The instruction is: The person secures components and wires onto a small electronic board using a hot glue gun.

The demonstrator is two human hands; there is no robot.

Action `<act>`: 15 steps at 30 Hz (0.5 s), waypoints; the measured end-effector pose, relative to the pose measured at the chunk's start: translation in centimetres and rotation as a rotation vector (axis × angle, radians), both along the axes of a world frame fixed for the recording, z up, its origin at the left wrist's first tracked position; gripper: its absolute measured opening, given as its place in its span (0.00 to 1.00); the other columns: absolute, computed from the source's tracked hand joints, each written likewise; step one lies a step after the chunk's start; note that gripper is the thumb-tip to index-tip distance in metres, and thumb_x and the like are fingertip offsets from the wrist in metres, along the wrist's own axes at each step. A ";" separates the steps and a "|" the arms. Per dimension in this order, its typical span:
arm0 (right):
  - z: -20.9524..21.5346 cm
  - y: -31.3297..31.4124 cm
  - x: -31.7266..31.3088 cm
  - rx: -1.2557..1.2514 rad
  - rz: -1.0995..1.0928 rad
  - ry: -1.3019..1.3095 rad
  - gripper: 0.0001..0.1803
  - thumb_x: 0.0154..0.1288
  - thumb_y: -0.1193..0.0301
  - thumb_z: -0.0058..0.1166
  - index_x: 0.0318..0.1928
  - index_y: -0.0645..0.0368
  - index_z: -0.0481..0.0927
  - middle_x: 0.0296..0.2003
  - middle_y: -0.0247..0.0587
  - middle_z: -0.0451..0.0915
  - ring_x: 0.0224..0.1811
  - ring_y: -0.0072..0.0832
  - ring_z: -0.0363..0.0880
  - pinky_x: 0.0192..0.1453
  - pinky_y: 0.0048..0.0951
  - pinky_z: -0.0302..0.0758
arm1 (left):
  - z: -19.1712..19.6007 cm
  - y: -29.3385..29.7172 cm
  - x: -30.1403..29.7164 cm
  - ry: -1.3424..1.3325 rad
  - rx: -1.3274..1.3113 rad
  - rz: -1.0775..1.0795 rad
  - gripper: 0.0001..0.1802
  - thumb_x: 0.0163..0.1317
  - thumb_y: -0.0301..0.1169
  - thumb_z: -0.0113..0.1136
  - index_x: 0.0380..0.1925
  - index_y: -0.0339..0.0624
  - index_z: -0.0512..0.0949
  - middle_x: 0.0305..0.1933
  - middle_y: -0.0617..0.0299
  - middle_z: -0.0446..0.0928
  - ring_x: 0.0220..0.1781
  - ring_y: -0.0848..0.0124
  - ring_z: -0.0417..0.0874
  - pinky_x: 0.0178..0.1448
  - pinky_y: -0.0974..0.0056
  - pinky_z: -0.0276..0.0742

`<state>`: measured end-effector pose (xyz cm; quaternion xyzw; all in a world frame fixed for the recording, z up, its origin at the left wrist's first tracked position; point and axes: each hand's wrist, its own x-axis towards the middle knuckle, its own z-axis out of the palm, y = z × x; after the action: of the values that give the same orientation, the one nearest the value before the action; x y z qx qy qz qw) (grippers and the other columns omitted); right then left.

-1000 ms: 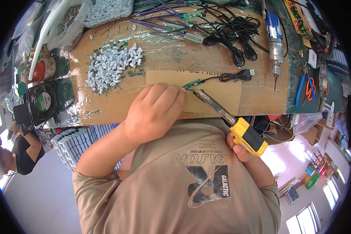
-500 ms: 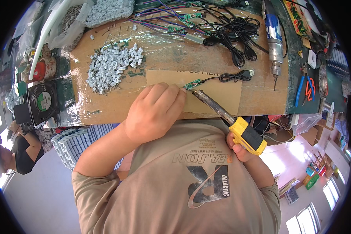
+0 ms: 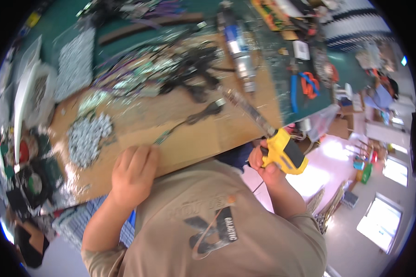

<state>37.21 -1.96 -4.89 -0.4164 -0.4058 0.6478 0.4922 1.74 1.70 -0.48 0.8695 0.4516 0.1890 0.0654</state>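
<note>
Head view: the circuit board [image 3: 161, 137], a small green piece with a black cable [image 3: 198, 115], lies left of centre on the cardboard sheet [image 3: 192, 144] covering part of the tabletop [image 3: 263, 97]. My left hand [image 3: 133, 177] rests at the board's lower-left end, fingers bent and held together; whether they pinch a wire is hidden, so I cannot tell. My right hand [image 3: 261, 165] grasps the yellow handle of what appears to be a soldering iron [image 3: 276, 141].

Step in hand: I judge this to be joining at the board's wire end, with the iron out of contact. The iron's tip is well apart from the board, toward the upper centre. The next move, in my judgement, calls for checking the joint, or bringing the tip back to it while the left hand keeps the board steady.

Orientation: the board's long axis runs obliquely from lower left to upper right. Its cable end points to the upper right, and the cable ends in a metal plug [image 3: 219, 102] aimed the same way. The iron's long axis crosses this direction, its tip pointing to the upper left. Blur hides the joint's detail.
</note>
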 end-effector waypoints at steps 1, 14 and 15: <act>0.5 1.3 0.7 0.103 -0.092 0.001 0.43 0.57 0.48 0.69 0.66 0.56 0.67 0.27 0.32 0.71 0.24 0.25 0.67 0.29 0.28 0.65 | 0.0 -0.1 0.1 -0.024 0.026 -0.026 0.22 0.46 0.23 0.60 0.45 0.33 0.80 0.43 0.52 0.77 0.41 0.56 0.81 0.43 0.57 0.79; 6.0 9.1 12.8 0.090 -0.990 -0.520 0.20 0.70 0.66 0.56 0.57 0.62 0.73 0.24 0.32 0.70 0.20 0.19 0.67 0.24 0.23 0.65 | 0.2 0.0 0.3 0.050 0.053 -0.033 0.20 0.49 0.23 0.59 0.46 0.31 0.79 0.44 0.51 0.77 0.43 0.56 0.79 0.46 0.56 0.77; 5.5 9.2 12.4 0.068 -1.021 -0.493 0.17 0.68 0.67 0.58 0.54 0.62 0.76 0.22 0.30 0.69 0.19 0.18 0.67 0.22 0.21 0.64 | 0.4 -0.1 0.2 0.054 0.057 -0.030 0.20 0.49 0.24 0.59 0.46 0.32 0.79 0.44 0.51 0.77 0.43 0.56 0.79 0.45 0.57 0.77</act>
<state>49.58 7.29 0.60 -0.6824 -0.2765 0.1978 0.6471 1.94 1.61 -0.12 0.8825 0.4344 0.1774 0.0313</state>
